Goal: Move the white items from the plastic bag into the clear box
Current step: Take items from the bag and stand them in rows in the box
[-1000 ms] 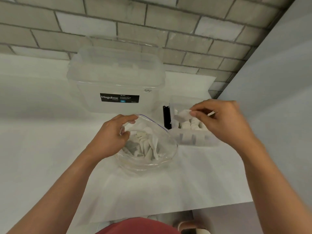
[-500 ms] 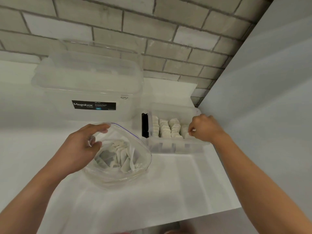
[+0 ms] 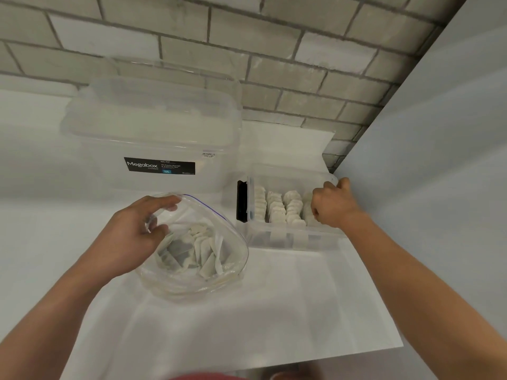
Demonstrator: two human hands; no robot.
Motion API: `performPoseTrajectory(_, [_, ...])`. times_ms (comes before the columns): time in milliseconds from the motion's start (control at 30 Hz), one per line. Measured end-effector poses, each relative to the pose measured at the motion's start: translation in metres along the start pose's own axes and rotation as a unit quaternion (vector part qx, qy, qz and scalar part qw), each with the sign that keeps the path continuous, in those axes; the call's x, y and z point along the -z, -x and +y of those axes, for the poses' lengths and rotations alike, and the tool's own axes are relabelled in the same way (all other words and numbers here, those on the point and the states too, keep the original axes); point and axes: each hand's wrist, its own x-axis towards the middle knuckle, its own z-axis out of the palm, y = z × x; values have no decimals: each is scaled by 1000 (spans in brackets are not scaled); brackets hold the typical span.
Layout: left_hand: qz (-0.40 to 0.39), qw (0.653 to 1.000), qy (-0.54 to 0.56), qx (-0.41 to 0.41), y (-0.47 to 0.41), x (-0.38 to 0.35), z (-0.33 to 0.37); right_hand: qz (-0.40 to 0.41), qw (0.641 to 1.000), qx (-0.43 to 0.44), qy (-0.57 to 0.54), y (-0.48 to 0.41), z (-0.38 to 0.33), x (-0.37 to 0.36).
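Bag (image 3: 192, 283) mouth faces up, pinched in grip of left hand (image 3: 129, 237); right hand (image 3: 333, 207) curls inside clear box (image 3: 288, 239), hold unclear.

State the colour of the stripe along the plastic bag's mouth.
Blue; the stripe shows in the head view.

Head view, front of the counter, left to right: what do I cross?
Left hand gripping the bag rim → plastic bag with white items → clear box → right hand at its right end. Megabox tub behind spans several, so omitted.
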Motion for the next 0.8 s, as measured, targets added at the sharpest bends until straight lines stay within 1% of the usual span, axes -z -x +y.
performPoseTrajectory(133, [-5, 1000, 0, -2, -1, -1, 0, -2, 1000, 0, 0, 0, -2, 0])
performPoseTrajectory(267, [-13, 1000, -4, -9, -2, -2, 2, 5, 999, -4, -40, 9, 3, 12])
performPoseTrajectory(333, [-14, 1000, -9, -13, -2, -1, 1, 29, 995, -27, -88, 20, 6, 26])
performPoseTrajectory(367, [-15, 1000, -10, -14, -2, -1, 1, 63, 989, -41, -128, 27, 7, 34])
performPoseTrajectory(400, [-17, 1000, -9, -15, -1, 0, 1, 108, 977, -51, -178, 36, 6, 42])
performPoseTrajectory(433, [-18, 1000, -7, -15, -1, 0, 1, 158, 957, -53, -237, 46, 2, 51])
performPoseTrajectory(467, [-18, 1000, -5, -14, -2, 0, 1, 203, 930, -41, -302, 56, -5, 62])
performPoseTrajectory(533, [-18, 1000, -2, -17, 0, 0, 0, 270, 863, -1, -427, 79, -29, 89])
performPoseTrajectory(600, [-20, 1000, 0, -22, 2, 1, 0, 299, 806, 46, -509, 100, -64, 120])
performPoseTrajectory(633, [-20, 999, 1, -25, 4, 2, -1, 294, 788, 78, -536, 107, -83, 133])
performPoseTrajectory(667, [-21, 999, 1, -28, 5, 3, -2, 274, 778, 112, -554, 110, -103, 140])
performPoseTrajectory(700, [-21, 999, 0, -33, 6, 4, -2, 243, 778, 148, -560, 110, -123, 144])
performPoseTrajectory(733, [-23, 999, -1, -38, 6, 4, -2, 205, 789, 180, -550, 106, -142, 146])
performPoseTrajectory(767, [-26, 999, -2, -43, 7, 5, -2, 165, 813, 202, -521, 100, -159, 145])
performPoseTrajectory(800, [-30, 998, -3, -46, 7, 5, -1, 132, 845, 212, -472, 92, -176, 140])
